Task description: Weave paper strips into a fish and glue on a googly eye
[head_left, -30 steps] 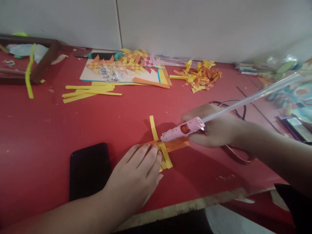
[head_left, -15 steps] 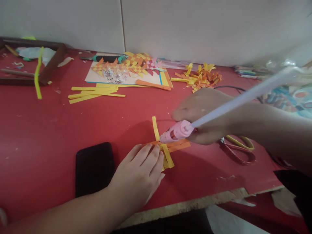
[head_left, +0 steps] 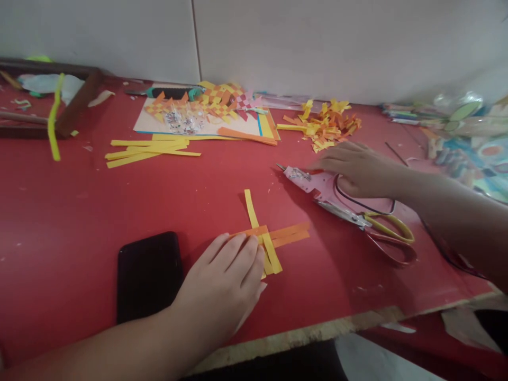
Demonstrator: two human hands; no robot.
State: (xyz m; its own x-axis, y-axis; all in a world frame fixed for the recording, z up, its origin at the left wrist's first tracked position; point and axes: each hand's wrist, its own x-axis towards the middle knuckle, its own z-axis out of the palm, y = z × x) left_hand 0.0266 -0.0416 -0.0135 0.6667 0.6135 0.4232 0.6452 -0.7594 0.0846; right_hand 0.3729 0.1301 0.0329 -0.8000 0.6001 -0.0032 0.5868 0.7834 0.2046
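Note:
My left hand (head_left: 226, 280) lies over crossed paper strips on the red table, its fingers stretched out and pressing them down. Yellow strips (head_left: 272, 254) cross orange strips (head_left: 291, 234) there, partly hidden under my fingers. A pink hot glue gun (head_left: 317, 185) lies on its side to the right, its metal tip pointing left. Over its back part rests my right hand (head_left: 353, 166), fingers extended and not wrapped around it. Against the glue gun lie scissors (head_left: 363, 219) with a yellow and a red handle loop.
A black phone (head_left: 148, 278) lies left of my left hand. Loose yellow strips (head_left: 153, 151) sit farther back. Behind are a cream sheet (head_left: 146, 121) with woven pieces, a heap of paper scraps (head_left: 329, 124) and a brown wooden frame (head_left: 79, 100).
My right hand has moved the glue gun away from the crossed strips, back and to the right, and laid it beside the scissors, loosening its fingers. My left hand has stayed on the strips.

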